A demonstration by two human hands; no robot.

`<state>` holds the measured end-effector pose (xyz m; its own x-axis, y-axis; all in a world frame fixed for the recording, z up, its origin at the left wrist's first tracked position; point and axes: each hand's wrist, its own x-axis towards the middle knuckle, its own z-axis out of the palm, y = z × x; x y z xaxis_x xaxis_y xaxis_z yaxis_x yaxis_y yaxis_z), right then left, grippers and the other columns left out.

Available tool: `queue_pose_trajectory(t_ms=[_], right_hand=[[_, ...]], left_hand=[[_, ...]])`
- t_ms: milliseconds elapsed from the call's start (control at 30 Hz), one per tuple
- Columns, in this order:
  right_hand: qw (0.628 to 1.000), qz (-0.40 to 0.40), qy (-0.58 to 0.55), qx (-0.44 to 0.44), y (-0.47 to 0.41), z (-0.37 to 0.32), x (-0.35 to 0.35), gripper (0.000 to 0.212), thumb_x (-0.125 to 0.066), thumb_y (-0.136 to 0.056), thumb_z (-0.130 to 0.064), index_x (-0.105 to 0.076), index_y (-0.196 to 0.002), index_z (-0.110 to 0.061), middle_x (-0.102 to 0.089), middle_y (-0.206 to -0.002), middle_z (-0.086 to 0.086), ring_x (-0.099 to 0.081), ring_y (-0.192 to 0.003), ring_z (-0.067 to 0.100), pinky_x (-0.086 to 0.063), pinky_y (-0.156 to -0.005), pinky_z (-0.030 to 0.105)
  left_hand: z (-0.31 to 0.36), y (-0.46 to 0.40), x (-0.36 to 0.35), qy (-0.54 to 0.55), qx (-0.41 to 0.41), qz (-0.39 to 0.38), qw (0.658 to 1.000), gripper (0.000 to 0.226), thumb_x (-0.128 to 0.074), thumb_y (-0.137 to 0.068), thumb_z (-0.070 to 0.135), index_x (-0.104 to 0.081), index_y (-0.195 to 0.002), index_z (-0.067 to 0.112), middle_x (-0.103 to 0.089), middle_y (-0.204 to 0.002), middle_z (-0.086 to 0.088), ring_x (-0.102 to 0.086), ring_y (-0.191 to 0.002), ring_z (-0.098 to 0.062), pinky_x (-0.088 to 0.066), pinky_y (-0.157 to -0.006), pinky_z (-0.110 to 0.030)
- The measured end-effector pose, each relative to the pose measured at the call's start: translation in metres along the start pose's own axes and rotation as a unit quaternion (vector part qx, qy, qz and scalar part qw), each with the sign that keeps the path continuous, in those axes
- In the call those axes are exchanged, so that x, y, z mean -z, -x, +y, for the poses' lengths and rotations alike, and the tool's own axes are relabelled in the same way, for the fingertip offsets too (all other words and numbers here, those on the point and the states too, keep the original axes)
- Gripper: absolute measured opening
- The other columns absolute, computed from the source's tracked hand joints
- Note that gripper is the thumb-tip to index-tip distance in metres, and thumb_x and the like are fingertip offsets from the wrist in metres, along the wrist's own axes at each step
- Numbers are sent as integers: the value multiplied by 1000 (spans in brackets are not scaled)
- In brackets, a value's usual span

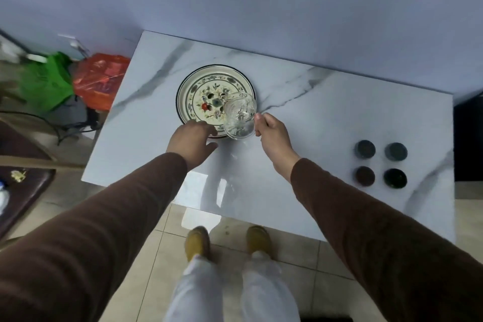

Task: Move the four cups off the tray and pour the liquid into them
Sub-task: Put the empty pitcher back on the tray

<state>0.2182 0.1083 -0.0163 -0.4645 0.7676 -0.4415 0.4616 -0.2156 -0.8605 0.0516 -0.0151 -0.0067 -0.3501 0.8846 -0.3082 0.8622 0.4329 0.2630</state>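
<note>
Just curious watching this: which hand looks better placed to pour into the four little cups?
The right hand: it grips the glass pitcher, nearer the cups. The left hand rests at the tray.

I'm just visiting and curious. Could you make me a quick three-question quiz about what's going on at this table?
1. True or false: the four small cups are still standing on the flowered tray.
2. Which hand holds the glass pitcher? A) left hand B) right hand C) neither
3. Fill in: the left hand rests at the near edge of the ____.

Key:
1. False. They stand in a two-by-two group on the marble table, far to the right of the tray.
2. B. The right hand grips its handle.
3. Tray.
</note>
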Motion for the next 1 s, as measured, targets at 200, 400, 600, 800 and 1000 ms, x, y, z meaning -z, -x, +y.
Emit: queue_pose_trajectory(t_ms=[200,400,600,800,1000], right_hand=[[999,8,1,-34,-42,-3,-54,35,-45,-101,-40,-48,-73,-19,-47,-74,3,-40,-66,16,-33,-64,33],[998,27,16,-46,-87,6,-87,36,-44,-101,-37,-54,-76,-13,-51,-74,3,-43,-66,15,-36,-64,32],[998,15,30,-52,-121,17,-102,33,-43,-103,-35,-59,-77,-23,-58,-77,-7,-50,-70,10,-42,-71,31],[998,12,30,-52,-138,23,-106,35,-42,-103,-35,-54,-80,-12,-53,-80,5,-47,-73,16,-40,-72,34],[997,8,55,-56,-141,24,-103,42,-39,-104,-36,-56,-94,1,-58,-88,6,-47,-71,15,-39,-71,33]], left_hand=[[-55,-37,0,23,-24,-33,999,35,-64,-87,31,-68,-119,21,-69,-116,-3,-56,-113,-28,-47,-92,-37],[-95,-68,-10,48,-49,-46,997,27,-63,-86,29,-71,-111,26,-69,-111,1,-56,-109,-24,-46,-91,-35],[-114,-89,-20,42,-55,-45,997,28,-64,-86,30,-70,-112,21,-69,-109,-3,-57,-107,-28,-46,-86,-36],[-118,-103,-25,42,-65,-48,996,30,-64,-86,31,-69,-113,18,-69,-110,-5,-56,-107,-29,-46,-87,-36],[-115,-107,-28,40,-64,-56,996,32,-64,-86,31,-69,-114,18,-68,-111,-7,-56,-109,-30,-46,-89,-37]])
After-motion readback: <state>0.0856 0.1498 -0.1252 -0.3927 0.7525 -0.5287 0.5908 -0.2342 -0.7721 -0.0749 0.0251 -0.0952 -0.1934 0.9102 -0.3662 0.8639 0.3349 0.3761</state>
